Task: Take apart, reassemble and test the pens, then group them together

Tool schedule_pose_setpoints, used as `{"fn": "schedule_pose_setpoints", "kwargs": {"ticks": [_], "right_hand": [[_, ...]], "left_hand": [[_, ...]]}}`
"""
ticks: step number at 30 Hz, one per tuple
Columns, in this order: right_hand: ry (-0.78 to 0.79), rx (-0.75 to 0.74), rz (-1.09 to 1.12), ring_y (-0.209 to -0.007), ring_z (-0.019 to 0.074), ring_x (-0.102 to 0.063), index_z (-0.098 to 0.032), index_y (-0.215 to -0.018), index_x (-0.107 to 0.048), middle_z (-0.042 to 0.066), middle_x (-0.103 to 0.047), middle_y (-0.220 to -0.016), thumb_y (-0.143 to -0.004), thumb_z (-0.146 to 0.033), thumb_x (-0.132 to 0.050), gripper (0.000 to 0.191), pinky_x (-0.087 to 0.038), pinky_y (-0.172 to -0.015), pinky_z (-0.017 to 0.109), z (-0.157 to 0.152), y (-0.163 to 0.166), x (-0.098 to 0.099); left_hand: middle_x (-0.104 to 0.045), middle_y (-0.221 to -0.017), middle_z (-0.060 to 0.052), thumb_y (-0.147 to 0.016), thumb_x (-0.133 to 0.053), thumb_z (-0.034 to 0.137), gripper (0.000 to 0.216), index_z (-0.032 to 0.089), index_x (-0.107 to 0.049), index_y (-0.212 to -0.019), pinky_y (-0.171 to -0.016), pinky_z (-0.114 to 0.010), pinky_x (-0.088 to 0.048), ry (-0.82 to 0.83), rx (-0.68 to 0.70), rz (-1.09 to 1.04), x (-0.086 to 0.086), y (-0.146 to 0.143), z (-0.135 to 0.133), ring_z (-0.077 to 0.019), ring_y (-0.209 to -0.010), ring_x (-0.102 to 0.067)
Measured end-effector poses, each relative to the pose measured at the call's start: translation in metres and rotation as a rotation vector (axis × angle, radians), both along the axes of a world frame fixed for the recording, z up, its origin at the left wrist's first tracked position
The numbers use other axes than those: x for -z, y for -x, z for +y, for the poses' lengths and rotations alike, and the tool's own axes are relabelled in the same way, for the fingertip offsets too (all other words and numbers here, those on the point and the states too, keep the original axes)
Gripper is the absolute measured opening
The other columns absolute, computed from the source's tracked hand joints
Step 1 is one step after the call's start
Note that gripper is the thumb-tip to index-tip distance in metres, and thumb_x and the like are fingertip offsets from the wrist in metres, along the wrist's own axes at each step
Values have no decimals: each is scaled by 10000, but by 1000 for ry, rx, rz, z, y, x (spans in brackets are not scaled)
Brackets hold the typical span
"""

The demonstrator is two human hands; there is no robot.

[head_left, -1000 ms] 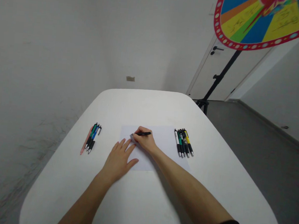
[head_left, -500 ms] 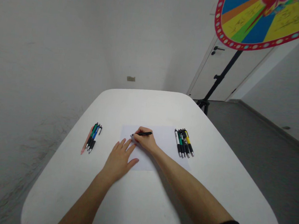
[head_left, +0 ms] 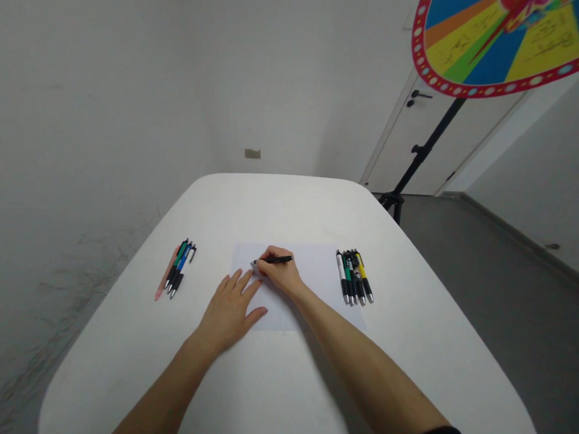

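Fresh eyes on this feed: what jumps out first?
Probably the brightly colored wheel at the upper right. Next, just below the picture's center, the right hand grips a black pen over white paper, while the left hand lies spread across the paper's left edge.

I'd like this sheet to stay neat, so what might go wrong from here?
The fingers of the left hand lie close to the tip of the black pen in the right hand, so a slip might ink them.
The left hand is at the left side of the paper; the far side could skew.
The pens at right lie along the paper's right edge and might roll if it is nudged.
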State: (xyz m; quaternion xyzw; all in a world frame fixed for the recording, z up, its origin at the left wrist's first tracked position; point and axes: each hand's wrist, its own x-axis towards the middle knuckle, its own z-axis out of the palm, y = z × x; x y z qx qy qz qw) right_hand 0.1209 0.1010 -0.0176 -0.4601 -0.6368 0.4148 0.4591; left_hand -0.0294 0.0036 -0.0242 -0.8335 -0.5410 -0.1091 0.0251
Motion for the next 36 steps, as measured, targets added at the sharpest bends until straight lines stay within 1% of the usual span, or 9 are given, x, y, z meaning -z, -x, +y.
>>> {"fn": "schedule_pose_setpoints", "kwargs": {"ticks": [10,20,25,31,36], "right_hand": [[-6,-19,6,-526,116,-494,-195,-572,-602,-36,-588,-528,-634,-177,-591,66,-387,-538,246,-1,-1,0],[-16,8,3,-525,116,-485,-200,-563,-583,-40,-572,-523,-635,-178,-586,76,-383,-540,248,-2,0,-1],[-1,-22,9,-521,118,-492,-195,-563,-589,-36,-577,-520,-623,-169,-586,65,-383,-532,249,-1,0,-1],[-3,-9,6,-518,116,-491,-192,-561,-587,-38,-576,-512,-623,-170,-584,66,-379,-528,244,-1,-1,0],[-19,-14,-12,-526,114,-502,-190,-571,-601,-36,-588,-528,-622,-177,-586,55,-394,-541,244,-1,-1,0]], "left_hand": [[-488,-1469,-152,-945,-460,516,520,194,-530,-1348,-1130,-570,-332,0,3,-28,2,0,0,-345,-1393,-397],[-480,-1478,-152,-940,-481,507,538,167,-527,-1355,-1134,-549,-336,22,-4,23,-3,-1,0,-356,-1389,-401],[-470,-1488,-142,-941,-482,503,530,182,-517,-1362,-1147,-544,-319,28,-15,13,-3,-2,-1,-342,-1401,-386],[-470,-1487,-155,-930,-513,496,539,172,-525,-1361,-1144,-552,-323,49,-12,20,-5,-2,-1,-356,-1399,-389],[-484,-1474,-160,-928,-515,497,537,170,-535,-1354,-1133,-557,-336,32,-18,28,-3,-2,0,-356,-1393,-399]]}}
